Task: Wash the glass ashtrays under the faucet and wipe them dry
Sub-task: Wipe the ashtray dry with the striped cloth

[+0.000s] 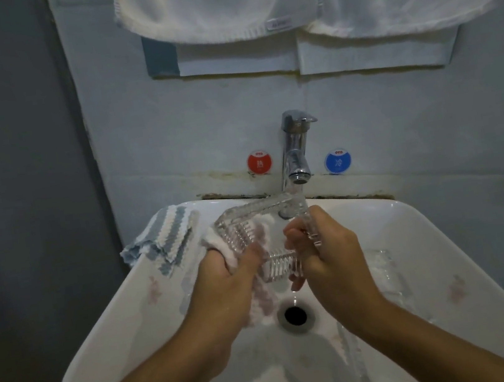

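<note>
Both forearms lead to fingers clamped on the ashtray, scrubbed with a cloth under the faucet; rinsing is judged next.

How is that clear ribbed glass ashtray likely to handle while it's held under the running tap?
The clear ribbed glass ashtray is probably slippery, since water from the chrome faucet runs over it. Thick-looking glass suggests it is stiff, fairly heavy, and liable to chip against the white ceramic sink.

A ribbed clear glass ashtray is being held tilted under the faucet; a second ashtray is lying in the basin
</note>
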Tool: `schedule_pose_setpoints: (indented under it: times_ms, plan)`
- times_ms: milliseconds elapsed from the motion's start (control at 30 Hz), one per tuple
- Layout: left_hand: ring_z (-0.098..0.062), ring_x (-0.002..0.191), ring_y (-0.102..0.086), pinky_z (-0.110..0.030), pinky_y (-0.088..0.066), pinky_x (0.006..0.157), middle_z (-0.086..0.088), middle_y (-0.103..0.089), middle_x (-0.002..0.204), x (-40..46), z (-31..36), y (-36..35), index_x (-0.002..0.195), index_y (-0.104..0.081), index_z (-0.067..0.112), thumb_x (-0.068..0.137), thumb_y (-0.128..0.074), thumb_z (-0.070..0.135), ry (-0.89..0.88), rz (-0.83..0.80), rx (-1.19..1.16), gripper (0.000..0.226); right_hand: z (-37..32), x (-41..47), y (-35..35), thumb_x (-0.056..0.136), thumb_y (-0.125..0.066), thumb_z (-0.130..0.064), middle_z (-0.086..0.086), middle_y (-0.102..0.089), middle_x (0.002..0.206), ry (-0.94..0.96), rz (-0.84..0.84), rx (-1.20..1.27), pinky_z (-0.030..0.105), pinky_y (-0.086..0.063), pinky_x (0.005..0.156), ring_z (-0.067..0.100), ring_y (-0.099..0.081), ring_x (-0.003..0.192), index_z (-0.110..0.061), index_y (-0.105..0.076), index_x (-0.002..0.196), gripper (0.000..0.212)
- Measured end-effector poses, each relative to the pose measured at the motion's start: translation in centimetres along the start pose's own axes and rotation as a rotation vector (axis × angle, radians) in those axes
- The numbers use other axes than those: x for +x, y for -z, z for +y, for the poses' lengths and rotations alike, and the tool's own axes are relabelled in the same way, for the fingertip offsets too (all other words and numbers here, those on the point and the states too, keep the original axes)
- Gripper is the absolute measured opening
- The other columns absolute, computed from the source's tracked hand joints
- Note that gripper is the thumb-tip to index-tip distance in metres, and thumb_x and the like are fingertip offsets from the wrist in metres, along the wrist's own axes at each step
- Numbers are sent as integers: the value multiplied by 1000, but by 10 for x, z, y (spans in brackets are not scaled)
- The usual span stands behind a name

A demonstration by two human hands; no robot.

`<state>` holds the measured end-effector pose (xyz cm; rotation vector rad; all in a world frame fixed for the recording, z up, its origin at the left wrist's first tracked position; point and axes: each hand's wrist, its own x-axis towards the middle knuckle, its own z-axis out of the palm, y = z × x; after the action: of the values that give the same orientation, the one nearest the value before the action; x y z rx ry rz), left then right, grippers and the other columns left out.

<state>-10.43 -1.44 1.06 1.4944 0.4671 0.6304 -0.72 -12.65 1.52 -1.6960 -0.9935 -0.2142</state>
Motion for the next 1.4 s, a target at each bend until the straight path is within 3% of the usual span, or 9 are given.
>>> schedule_pose_setpoints:
  times_ms: [133,233,333,567,733,833,967,1267,1400]
  plan:
    - [-27,85,-76,-51,-60,80,-4,-78,94,2,-4,-1,108,-71,20,95,-67,33,109,-37,-1,20,-1,2,0,98,-51,-31,-4,-64,77,5,-9,39,30,-56,57,15,-66,66,-18,-59,90,18]
    - [-17,73,-75,-36,-61,70,4,-78,82,4,-7,5,99,-72,19,95,-67,26,81,99,39,9,2,5,0,99,-58,-28,-15,-64,82,37,-68,-139,18,-53,67,4,-64,78,-24,-58,96,5]
    - [-16,69,-74,-35,-61,66,3,-76,78,3,-4,9,87,-70,24,96,-65,27,9,173,101,10,0,7,7,92,-71,-16,-21,-63,91,41,-75,-189,18,-59,64,2,-68,76,-34,-47,115,38]
    - [-15,72,-71,-34,-56,55,-1,-74,82,2,2,8,97,-66,21,96,-65,25,-45,207,133,4,-8,10,22,93,-58,-47,0,-75,96,184,-187,-654,26,-54,64,14,-64,69,-18,-59,129,46]
    - [-25,108,-70,-45,-50,99,-8,-75,112,4,11,3,121,-65,12,97,-55,24,121,-69,-454,29,0,9,20,97,-63,-23,-12,-53,56,216,45,-547,19,-33,44,8,-45,43,-16,-59,91,10]
    - [-26,122,-62,-46,-39,111,-12,-68,127,1,15,-5,135,-58,12,104,-33,42,221,-226,-643,50,-1,7,15,99,-45,-44,-11,-52,55,53,125,-284,37,-47,41,13,-52,44,-22,-50,81,28]
    - [-26,123,-62,-46,-42,109,-10,-67,129,6,4,-8,141,-52,16,101,-32,60,322,-256,-657,62,-5,4,10,93,-38,-53,-3,-58,61,-19,130,-212,47,-51,46,23,-58,49,-18,-54,83,39]
    - [-33,133,-52,-59,-32,114,-12,-55,144,20,3,16,148,-46,22,89,-49,63,175,-86,-685,72,0,5,11,104,-45,-35,5,-64,61,-274,-125,114,19,-44,41,17,-59,42,-16,-64,98,28]
    - [-32,109,-69,-47,-49,97,-15,-72,117,11,12,13,114,-75,12,100,-35,53,147,-196,-591,59,0,5,8,105,-45,-34,6,-73,69,-374,-235,265,29,-56,49,27,-68,57,-13,-68,101,31]
